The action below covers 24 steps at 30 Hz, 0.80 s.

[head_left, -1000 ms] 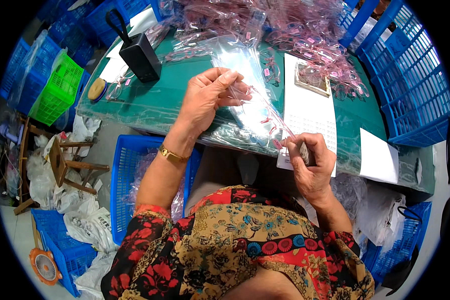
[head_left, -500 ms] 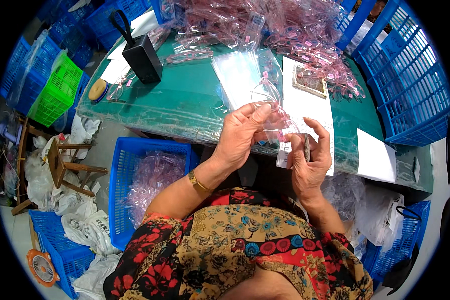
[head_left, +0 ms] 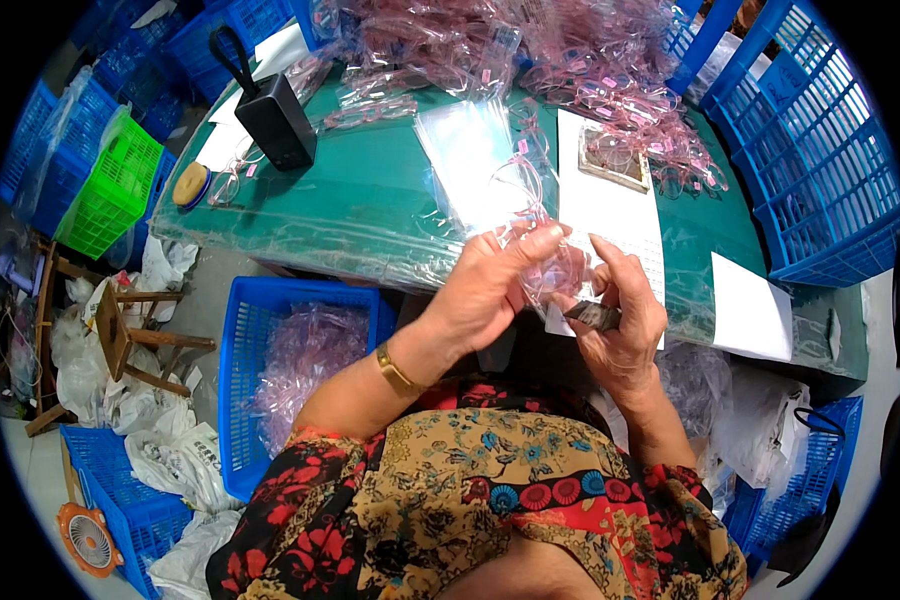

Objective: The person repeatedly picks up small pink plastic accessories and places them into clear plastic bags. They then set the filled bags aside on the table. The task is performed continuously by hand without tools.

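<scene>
Over the table's near edge my left hand [head_left: 485, 285] is closed on a pair of pink clear-framed eyeglasses [head_left: 555, 272], thumb and fingers pinching it. My right hand [head_left: 625, 335] is closed beside it, its fingertips close to the glasses' right side. Between its thumb and fingers is a small dark grey piece [head_left: 592, 316] whose kind I cannot make out. Just beyond my left hand, another pair of pink glasses [head_left: 515, 175] lies in clear film on a stack of clear plastic sleeves [head_left: 460, 145]. Fingers hide part of the held glasses.
Bagged pink glasses [head_left: 420, 40] are heaped along the back of the green table [head_left: 360, 200]. A shallow framed tray [head_left: 615, 160] rests on white paper. At left stand a black power bank [head_left: 275, 125] and a round yellow sponge [head_left: 190, 185]. Blue crates [head_left: 810, 150] flank the table.
Both hands have come closer together. My right hand has turned, so the dark piece lies flatter and nearer the glasses. The held glasses sit lower between the hands.
</scene>
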Each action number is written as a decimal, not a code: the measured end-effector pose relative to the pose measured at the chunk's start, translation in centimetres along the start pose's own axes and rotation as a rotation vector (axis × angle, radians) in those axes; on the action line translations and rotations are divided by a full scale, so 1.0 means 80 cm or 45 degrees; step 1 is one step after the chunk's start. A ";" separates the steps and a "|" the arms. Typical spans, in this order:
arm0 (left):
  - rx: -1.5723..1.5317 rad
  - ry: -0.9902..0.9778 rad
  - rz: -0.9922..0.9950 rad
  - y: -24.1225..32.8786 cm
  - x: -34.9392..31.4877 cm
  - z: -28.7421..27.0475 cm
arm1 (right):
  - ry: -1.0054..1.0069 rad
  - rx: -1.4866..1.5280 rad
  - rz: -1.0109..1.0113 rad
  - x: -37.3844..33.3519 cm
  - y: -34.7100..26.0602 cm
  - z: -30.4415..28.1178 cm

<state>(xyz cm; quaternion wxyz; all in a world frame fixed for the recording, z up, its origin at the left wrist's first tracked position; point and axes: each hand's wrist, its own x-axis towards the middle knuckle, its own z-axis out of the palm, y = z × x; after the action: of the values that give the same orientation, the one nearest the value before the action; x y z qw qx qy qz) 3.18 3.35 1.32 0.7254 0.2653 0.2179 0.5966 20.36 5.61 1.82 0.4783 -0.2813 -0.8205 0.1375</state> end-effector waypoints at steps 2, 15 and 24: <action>0.058 0.037 0.021 -0.010 -0.006 0.007 | 0.022 0.006 0.052 0.000 0.000 0.001; 0.129 -0.044 0.151 -0.011 -0.018 0.009 | 0.007 0.483 0.119 -0.009 -0.013 0.014; -0.298 0.384 0.590 0.034 0.002 -0.030 | -0.057 1.075 0.422 -0.024 -0.035 0.027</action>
<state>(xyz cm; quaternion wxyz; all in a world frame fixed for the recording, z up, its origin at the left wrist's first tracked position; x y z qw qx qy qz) -0.35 4.24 1.22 0.5550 0.1310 0.1864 0.8001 18.34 2.34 0.74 0.5047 -0.1860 -0.6466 0.5409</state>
